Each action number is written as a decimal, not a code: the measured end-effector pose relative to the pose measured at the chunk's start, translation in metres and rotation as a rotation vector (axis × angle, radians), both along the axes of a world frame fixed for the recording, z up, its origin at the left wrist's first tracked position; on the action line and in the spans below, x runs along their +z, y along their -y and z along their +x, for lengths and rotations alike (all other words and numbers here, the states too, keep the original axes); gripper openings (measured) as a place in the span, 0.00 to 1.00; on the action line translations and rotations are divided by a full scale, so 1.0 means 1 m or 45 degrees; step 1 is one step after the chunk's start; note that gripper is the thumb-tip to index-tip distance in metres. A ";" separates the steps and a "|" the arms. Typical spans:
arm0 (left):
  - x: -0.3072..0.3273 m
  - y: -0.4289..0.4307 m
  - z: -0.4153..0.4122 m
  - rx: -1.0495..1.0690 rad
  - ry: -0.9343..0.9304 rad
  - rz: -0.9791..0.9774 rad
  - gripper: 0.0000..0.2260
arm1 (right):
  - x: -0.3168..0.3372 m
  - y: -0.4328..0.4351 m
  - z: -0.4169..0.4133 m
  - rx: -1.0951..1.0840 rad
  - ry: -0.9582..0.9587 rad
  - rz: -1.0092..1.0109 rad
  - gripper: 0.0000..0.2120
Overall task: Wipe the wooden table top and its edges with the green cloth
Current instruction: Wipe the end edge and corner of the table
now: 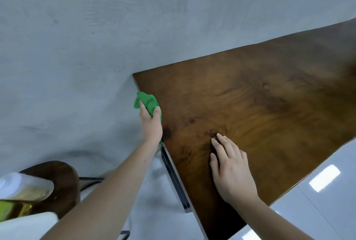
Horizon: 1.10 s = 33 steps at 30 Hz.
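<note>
The wooden table top (260,93) is dark brown with visible grain and fills the right half of the view. Its left edge runs from the far corner down toward me. My left hand (151,124) grips the bunched green cloth (147,101) and presses it against that left edge, a little below the far corner. My right hand (229,166) rests flat on the table top with its fingers spread, holding nothing.
A grey wall (96,37) stands behind and to the left of the table. A dark metal table frame (174,176) runs under the left edge. A brown wooden stool (57,178) and a white and yellow container (21,187) sit at lower left. Glossy floor tiles (317,191) lie at lower right.
</note>
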<state>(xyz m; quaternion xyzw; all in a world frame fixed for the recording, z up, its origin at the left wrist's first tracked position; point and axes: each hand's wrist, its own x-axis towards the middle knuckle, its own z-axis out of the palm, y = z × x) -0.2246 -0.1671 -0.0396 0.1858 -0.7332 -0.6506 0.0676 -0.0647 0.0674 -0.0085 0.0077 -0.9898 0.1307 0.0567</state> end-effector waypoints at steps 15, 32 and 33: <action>0.027 -0.081 0.153 -0.063 0.240 -0.670 0.29 | 0.008 -0.008 0.002 0.190 -0.018 -0.352 0.22; 0.030 -0.154 0.243 -0.471 0.096 -1.653 0.29 | 0.019 -0.062 -0.046 1.116 0.037 -0.269 0.19; 0.030 -0.156 0.244 -0.505 0.094 -1.662 0.28 | 0.017 -0.073 -0.047 1.107 -0.015 -0.212 0.19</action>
